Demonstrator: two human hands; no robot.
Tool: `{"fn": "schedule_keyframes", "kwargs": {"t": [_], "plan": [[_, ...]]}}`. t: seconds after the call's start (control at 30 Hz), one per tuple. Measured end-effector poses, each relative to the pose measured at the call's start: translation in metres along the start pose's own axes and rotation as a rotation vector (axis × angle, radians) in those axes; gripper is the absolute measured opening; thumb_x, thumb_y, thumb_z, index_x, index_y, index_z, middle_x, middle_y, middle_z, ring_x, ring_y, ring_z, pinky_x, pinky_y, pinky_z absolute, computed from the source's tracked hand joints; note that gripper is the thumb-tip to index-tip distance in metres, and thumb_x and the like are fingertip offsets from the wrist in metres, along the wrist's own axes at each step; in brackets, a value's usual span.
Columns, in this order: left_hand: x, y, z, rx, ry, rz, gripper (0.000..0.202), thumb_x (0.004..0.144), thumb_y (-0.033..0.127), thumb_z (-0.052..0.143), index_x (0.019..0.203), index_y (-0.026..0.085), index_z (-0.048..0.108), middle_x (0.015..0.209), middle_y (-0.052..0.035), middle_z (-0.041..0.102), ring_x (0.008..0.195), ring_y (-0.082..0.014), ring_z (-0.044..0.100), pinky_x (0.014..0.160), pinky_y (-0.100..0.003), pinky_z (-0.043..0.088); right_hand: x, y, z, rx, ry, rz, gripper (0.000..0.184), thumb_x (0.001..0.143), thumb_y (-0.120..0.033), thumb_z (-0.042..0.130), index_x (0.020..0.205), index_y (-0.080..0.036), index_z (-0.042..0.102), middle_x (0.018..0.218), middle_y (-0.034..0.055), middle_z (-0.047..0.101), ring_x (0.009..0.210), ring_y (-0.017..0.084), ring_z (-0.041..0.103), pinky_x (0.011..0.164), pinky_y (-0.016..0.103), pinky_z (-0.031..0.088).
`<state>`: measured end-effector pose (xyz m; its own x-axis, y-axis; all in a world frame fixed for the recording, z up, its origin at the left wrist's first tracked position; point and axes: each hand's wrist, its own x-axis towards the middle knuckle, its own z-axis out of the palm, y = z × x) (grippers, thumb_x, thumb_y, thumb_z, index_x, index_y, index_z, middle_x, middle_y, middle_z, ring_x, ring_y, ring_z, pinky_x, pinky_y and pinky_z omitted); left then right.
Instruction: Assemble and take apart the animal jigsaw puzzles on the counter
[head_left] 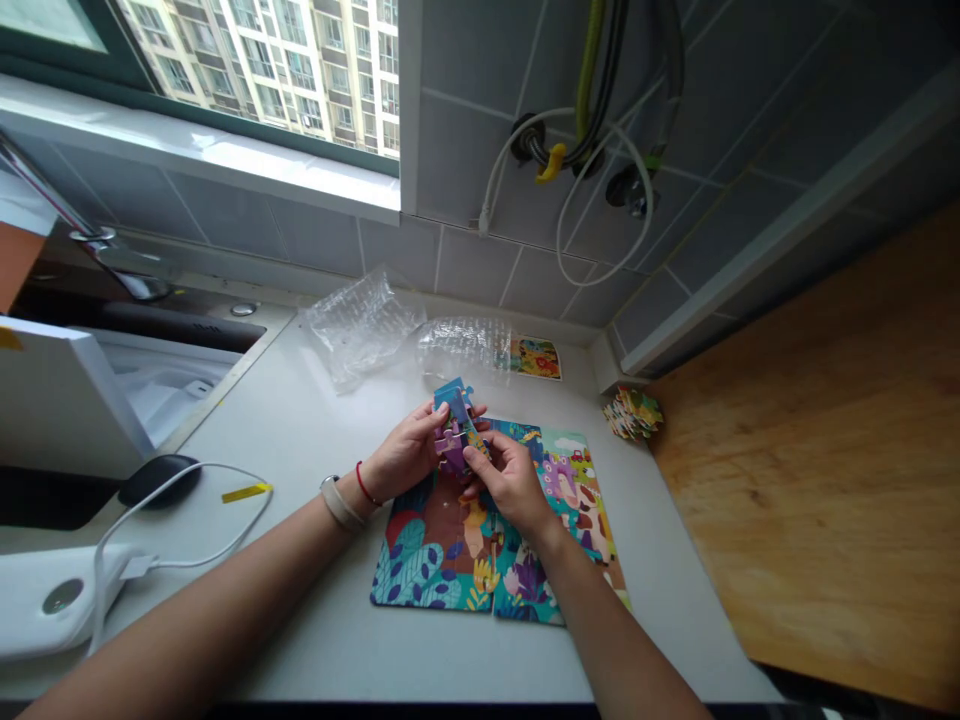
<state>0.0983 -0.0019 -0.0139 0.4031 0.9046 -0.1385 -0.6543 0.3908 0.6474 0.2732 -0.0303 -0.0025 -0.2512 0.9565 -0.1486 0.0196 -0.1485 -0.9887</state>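
Both hands hold jigsaw puzzle pieces (pixel 453 445) in blue and purple, raised over a colourful jigsaw puzzle (pixel 442 560). My left hand (pixel 409 450) is closed round the pieces from the left, its thumb on top. From the right, my right hand (pixel 514 485) grips them between thumb and fingers. Beneath the hands the puzzle lies flat on the white counter, with a seam running down it. Hands and forearms cover parts of its picture. A small stack of puzzle pieces (pixel 632 414) sits at the right edge of the counter.
Crumpled clear plastic bags (pixel 364 325) and a small picture card (pixel 536 357) lie behind the puzzle. To the left are a black mouse (pixel 159 480), a white device (pixel 60 600) with a cable, and a sink (pixel 225 365). A wooden panel (pixel 825 450) borders the right side.
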Motion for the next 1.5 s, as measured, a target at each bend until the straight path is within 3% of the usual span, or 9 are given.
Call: {"fn": "schedule_keyframes", "kwargs": {"t": [0.33,0.5,0.67,0.77,0.87,1.07,1.23,1.37,1.5], "plan": [[-0.001,0.0,0.005,0.083,0.102,0.046,0.032,0.096,0.038,0.071,0.121,0.02,0.062,0.137,-0.0114,0.07,0.124,-0.031,0.069,0.101,-0.046,0.06,-0.001,-0.002,-0.001,-0.001,-0.018,-0.081,0.027,0.086,-0.044,0.077,0.104,-0.024,0.075,0.077,0.0012,0.072,0.057,0.018,0.066,0.048,0.027,0.058],[0.003,0.005,-0.001,0.07,0.171,0.04,0.03,0.095,0.037,0.071,0.119,0.02,0.063,0.14,-0.0111,0.068,0.125,-0.0291,0.068,0.102,-0.042,0.059,-0.006,-0.009,0.0,-0.025,-0.114,-0.179,0.02,0.085,-0.038,0.079,0.098,-0.022,0.078,0.09,0.0038,0.076,0.075,0.02,0.07,0.065,0.029,0.059],[0.002,-0.002,0.001,0.289,0.145,0.114,0.041,0.09,0.043,0.078,0.119,0.02,0.059,0.125,-0.0117,0.073,0.115,-0.0312,0.071,0.094,-0.044,0.061,0.006,-0.001,-0.006,0.137,0.16,-0.127,0.039,0.08,-0.053,0.082,0.102,-0.023,0.072,0.084,0.0013,0.074,0.054,0.017,0.065,0.048,0.029,0.057],[-0.003,-0.008,0.005,0.447,0.072,0.098,0.042,0.092,0.046,0.074,0.122,0.022,0.058,0.128,-0.0106,0.07,0.112,-0.029,0.07,0.089,-0.039,0.062,0.014,0.005,-0.012,0.183,0.314,-0.158,0.049,0.074,-0.054,0.086,0.108,-0.023,0.07,0.095,0.0037,0.076,0.062,0.02,0.069,0.055,0.032,0.061],[-0.009,-0.01,0.008,0.575,0.021,0.103,0.037,0.097,0.044,0.065,0.127,0.023,0.056,0.133,-0.0091,0.066,0.112,-0.0274,0.067,0.087,-0.037,0.061,0.016,0.009,-0.013,0.116,0.352,-0.212,0.046,0.075,-0.051,0.086,0.108,-0.022,0.071,0.098,0.0066,0.078,0.078,0.024,0.074,0.066,0.034,0.063],[-0.014,-0.014,0.004,0.917,-0.081,0.311,0.041,0.098,0.029,0.057,0.137,0.022,0.048,0.129,-0.0077,0.063,0.12,-0.0259,0.061,0.107,-0.043,0.051,0.009,0.008,-0.007,-0.19,0.358,-0.363,0.032,0.087,-0.046,0.079,0.108,-0.021,0.077,0.105,0.0078,0.077,0.096,0.024,0.073,0.084,0.035,0.06],[-0.012,-0.015,0.003,1.207,-0.11,0.359,0.043,0.104,0.033,0.057,0.143,0.022,0.042,0.133,-0.0127,0.063,0.121,-0.0276,0.063,0.105,-0.046,0.051,0.01,0.012,-0.013,-0.392,0.369,-0.394,0.027,0.092,-0.035,0.074,0.117,-0.026,0.08,0.114,0.0079,0.072,0.111,0.025,0.069,0.103,0.04,0.055],[-0.009,-0.014,-0.001,1.479,-0.096,0.462,0.037,0.1,0.03,0.063,0.135,0.023,0.052,0.13,-0.012,0.065,0.123,-0.0305,0.06,0.107,-0.051,0.048,0.012,0.012,-0.02,-0.436,0.256,-0.364,0.047,0.089,-0.025,0.075,0.136,-0.028,0.071,0.123,0.0083,0.07,0.116,0.026,0.068,0.107,0.043,0.054],[-0.006,-0.019,-0.009,1.445,-0.011,0.492,0.044,0.097,0.022,0.063,0.139,0.023,0.049,0.127,-0.0117,0.065,0.116,-0.0282,0.063,0.1,-0.046,0.052,0.011,0.009,-0.022,-0.445,0.128,-0.432,0.054,0.092,-0.018,0.068,0.144,-0.029,0.064,0.132,0.0084,0.069,0.123,0.025,0.066,0.112,0.043,0.051]]}}
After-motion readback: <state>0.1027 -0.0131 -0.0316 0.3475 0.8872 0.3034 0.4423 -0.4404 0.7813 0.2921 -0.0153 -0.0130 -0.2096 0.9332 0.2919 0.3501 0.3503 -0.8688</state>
